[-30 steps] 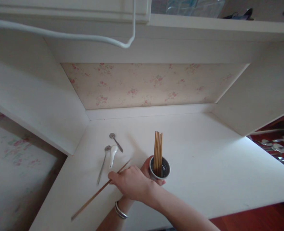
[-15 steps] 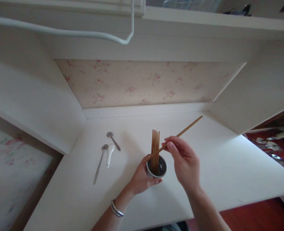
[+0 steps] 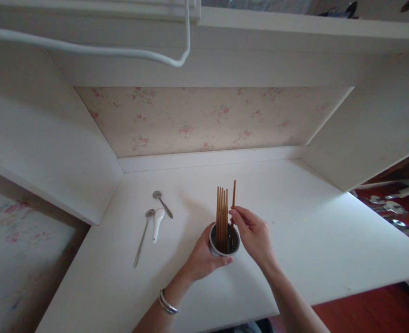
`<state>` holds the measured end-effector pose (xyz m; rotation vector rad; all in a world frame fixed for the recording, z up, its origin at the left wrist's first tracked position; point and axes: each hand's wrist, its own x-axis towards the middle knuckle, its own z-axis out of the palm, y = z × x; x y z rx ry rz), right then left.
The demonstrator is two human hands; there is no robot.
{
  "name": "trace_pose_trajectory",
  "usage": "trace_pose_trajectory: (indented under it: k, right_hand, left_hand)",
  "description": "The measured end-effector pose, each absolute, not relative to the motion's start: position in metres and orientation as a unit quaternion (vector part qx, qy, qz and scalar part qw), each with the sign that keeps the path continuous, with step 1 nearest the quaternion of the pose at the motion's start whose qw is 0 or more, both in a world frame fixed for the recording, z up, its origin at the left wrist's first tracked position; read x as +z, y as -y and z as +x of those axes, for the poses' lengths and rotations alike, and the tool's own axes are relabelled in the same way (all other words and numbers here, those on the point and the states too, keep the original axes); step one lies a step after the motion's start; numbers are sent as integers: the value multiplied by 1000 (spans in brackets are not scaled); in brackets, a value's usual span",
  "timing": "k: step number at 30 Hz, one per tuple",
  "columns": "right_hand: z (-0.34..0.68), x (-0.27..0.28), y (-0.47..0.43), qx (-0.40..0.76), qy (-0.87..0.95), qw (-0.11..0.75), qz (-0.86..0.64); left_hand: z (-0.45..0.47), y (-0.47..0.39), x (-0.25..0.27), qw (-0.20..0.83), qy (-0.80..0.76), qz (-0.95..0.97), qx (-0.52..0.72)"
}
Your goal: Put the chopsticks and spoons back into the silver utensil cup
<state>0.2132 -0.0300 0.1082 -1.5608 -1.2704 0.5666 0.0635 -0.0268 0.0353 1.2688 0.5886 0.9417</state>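
My left hand (image 3: 206,259) is wrapped round a round utensil holder (image 3: 237,245) with a dark inside. Several wooden chopsticks (image 3: 221,212) stand upright in it, bunched toward its left side. Between the fingertips of my right hand (image 3: 254,233) is a single chopstick (image 3: 234,192), nearly upright, its lower end inside the holder at the right. To the left, a long-handled metal spoon (image 3: 142,240), a white ceramic spoon (image 3: 157,224) and a shorter metal spoon (image 3: 164,206) lie on the white desktop.
The white desktop (image 3: 294,240) is bounded by side panels and a floral back wall (image 3: 204,120). A white bent tube (image 3: 103,48) hangs above at the upper left. More spoons and other utensils (image 3: 394,208) lie on a red surface at the far right.
My right hand has moved left and turned the chopstick from a long slant to nearly upright, its lower end now in the holder. My left hand keeps its hold.
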Motion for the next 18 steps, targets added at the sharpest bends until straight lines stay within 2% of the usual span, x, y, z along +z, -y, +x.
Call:
trace_pose_trajectory:
  k: [11, 15, 18]
  right_hand:
    - [209, 95, 31, 263, 542, 469, -645]
    - [214, 87, 36, 337, 507, 483, -629]
    - [220, 75, 45, 407, 525, 509, -547]
  left_hand:
    - [67, 26, 29, 669, -270, 549, 422]
    - [67, 26, 33, 675, -258, 544, 427]
    - [65, 26, 42, 676, -249, 552, 419]
